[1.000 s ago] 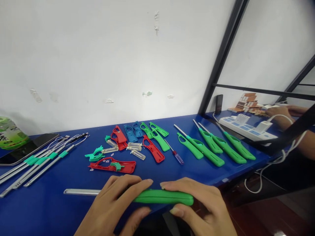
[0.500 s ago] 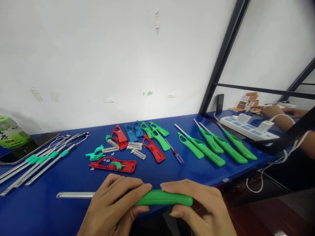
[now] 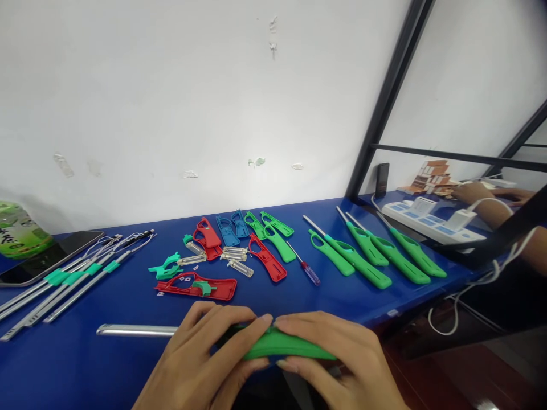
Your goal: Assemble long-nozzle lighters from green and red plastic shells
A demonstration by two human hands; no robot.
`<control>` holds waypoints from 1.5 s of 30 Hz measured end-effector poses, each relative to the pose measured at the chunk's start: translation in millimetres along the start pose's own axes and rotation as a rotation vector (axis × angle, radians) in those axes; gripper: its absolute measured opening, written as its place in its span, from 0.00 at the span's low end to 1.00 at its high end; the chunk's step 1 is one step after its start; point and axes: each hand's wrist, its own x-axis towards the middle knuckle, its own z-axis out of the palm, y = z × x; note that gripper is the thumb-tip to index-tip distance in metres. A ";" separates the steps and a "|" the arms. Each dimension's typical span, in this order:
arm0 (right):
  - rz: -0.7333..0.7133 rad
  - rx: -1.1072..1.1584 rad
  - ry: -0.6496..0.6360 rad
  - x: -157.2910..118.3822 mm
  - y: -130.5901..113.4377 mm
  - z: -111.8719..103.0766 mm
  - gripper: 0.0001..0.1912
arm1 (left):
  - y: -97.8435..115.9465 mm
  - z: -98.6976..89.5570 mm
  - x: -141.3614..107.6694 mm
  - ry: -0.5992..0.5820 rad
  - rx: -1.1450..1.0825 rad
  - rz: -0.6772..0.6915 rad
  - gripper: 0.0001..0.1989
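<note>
Blue tabletop [image 3: 111,302], hands [image 3: 265,356] side by side, fingers above, thumbs below, pinching green handle [image 3: 286,345].

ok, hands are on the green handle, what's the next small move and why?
Probably a gentle squeeze along the green handle with both hands. The left hand and right hand grip it from both ends, fingers above and thumbs below, and a seam seems to run along its side. I can't tell whether that seam is fully closed.

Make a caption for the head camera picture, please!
Both hands hold a green lighter at a blue table, with a screwdriver and red parts beyond.
</note>
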 end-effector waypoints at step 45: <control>0.448 -0.669 0.341 -2.4 125.7 -85.0 0.22 | -42.7 20.8 -40.0 0.018 0.206 -0.145 0.14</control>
